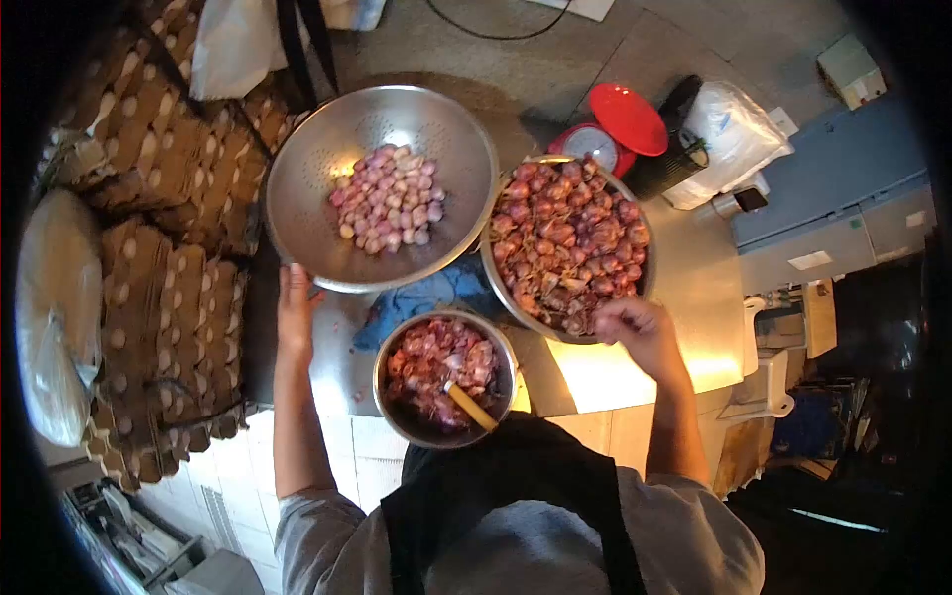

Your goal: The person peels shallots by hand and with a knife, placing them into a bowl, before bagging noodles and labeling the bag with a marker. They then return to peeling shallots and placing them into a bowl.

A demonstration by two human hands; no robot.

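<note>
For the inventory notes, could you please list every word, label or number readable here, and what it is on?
No text can be read.
Red kitchen scale: dial markings too blurred to read.
Pale labels on the blue-grey machine: too small to read.
Small white box: nothing legible.

Dim overall, warm cast. Strong glare on countertop nr right hand. Colander rim reflects light. Fisheye warp, black vignette at edges. Slightly soft, corners murky.
</note>
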